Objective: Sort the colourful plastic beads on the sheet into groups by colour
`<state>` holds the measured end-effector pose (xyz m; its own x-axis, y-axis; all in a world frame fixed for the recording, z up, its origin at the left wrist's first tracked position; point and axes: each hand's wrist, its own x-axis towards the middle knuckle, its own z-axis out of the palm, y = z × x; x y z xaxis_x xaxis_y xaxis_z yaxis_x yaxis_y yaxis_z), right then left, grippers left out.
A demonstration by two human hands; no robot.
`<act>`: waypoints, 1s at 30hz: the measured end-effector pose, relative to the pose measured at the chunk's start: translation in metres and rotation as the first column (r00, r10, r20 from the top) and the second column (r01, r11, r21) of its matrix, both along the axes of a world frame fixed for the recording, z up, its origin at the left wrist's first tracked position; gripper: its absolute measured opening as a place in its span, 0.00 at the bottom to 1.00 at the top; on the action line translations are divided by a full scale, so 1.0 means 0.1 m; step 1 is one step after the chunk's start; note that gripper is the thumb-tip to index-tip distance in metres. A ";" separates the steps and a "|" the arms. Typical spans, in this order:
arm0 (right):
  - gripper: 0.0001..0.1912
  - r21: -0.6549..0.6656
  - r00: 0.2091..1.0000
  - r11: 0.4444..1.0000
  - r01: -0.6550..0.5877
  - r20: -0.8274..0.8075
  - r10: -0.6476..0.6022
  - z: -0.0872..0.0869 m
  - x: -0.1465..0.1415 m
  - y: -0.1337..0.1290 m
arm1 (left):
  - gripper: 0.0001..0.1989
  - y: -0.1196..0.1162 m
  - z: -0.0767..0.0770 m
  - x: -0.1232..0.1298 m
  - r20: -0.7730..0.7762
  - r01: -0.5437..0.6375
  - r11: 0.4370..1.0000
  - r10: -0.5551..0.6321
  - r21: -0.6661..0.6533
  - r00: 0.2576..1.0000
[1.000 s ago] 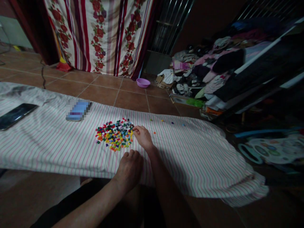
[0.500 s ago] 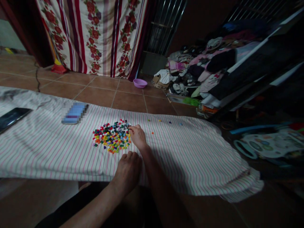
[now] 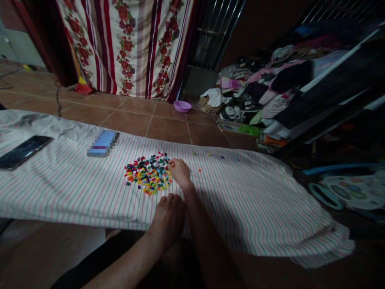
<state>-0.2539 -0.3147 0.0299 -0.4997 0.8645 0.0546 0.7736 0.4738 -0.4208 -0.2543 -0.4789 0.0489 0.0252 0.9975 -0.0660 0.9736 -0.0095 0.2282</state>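
Note:
A heap of small colourful cube-like pieces (image 3: 148, 174) is spread on the striped cloth (image 3: 255, 204). My right hand (image 3: 179, 171) is at the heap's right edge, thumb and forefinger pinched together; whatever lies between the tips is too small to make out. Nearer the cloth's front edge rests my left hand (image 3: 169, 212), its fingers curled under, with nothing visible in it. Right of the heap, a green piece (image 3: 194, 153), a yellow piece (image 3: 209, 154), a purple piece (image 3: 222, 157) and a light blue piece (image 3: 237, 159) form a spaced row. An orange piece (image 3: 199, 170) lies closer in.
A phone with a blurred screen (image 3: 103, 143) and a dark phone (image 3: 25, 151) lie on the cloth to the left. Beyond are a purple basin (image 3: 182, 106) on the tiled floor, a flowered curtain (image 3: 140, 48) and a clothes heap (image 3: 255, 80).
The whole scene has shifted slightly to the right in the picture. Against the heap, my right hand stays at the same edge, still pinched. My left hand keeps its place on the cloth.

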 end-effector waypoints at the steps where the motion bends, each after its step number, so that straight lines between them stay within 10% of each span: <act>1: 0.12 0.001 1.000 1.000 0.001 0.006 -0.001 0.00 -0.02 0.00 | 0.13 0.00 0.01 0.00 0.000 0.001 1.000 -0.001 -0.002 1.000; 10: 0.10 -0.017 0.999 0.999 0.039 0.011 -0.039 0.03 -0.10 -0.02 | 0.13 -0.01 0.05 -0.03 0.033 0.015 0.999 -0.014 -0.029 0.999; 20: 0.04 -0.033 0.941 0.999 -0.014 -0.340 0.002 0.03 -0.03 0.00 | 0.12 0.01 0.00 -0.04 0.040 0.009 1.000 -0.008 -0.019 0.999; 30: 0.11 0.020 0.897 0.985 0.169 -0.418 -0.146 0.12 0.61 0.39 | 0.12 -0.01 0.03 -0.04 0.076 -0.020 1.000 0.021 -0.007 0.997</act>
